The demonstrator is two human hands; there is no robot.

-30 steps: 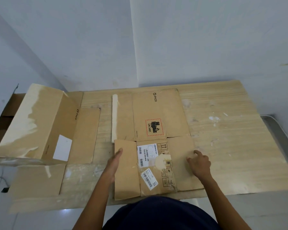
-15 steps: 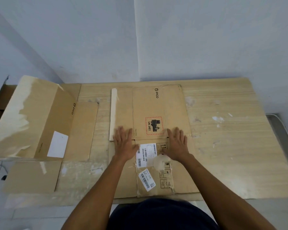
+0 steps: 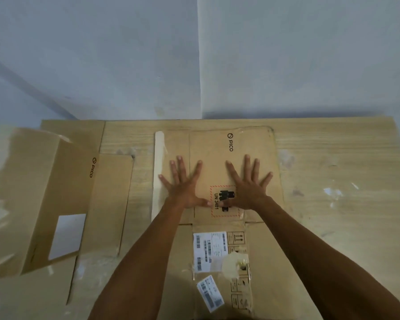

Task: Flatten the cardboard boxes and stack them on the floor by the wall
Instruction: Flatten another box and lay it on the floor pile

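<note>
The flat box [image 3: 231, 153] lay in the middle of the frame, on the counter [image 3: 344, 181]. Its far end was near the wall [image 3: 286, 54]. Both hands were flat on it with fingers spread wide, pressing down. The left hand [image 3: 183, 188] sat across a fold line on the left part of the box. The right hand [image 3: 247, 188] sat beside it, partly over a red sticker [image 3: 217, 202] that said UN 3481. The thumbs were close together, and the hands held nothing.

The box looked light and thin. Its panels looked stiff, but it would bend easily at the folds. I think it would flop if someone picked it up by one flap. The best place to take hold was likely the two long side edges, one hand on each. The white labels [image 3: 209, 250] and the old tape near the bottom of the frame looked smooth and could be slippery. A pale strip [image 3: 158, 169] lay along the left edge of the box.

At the left of the frame a second box [image 3: 32, 192] was only half flat, with its flaps open. It needed squashing too.

The counter was pale wood with white smears and scuffs. It sat in a corner of plain grey-white walls. The floor where the pile must go could not be seen well.
</note>
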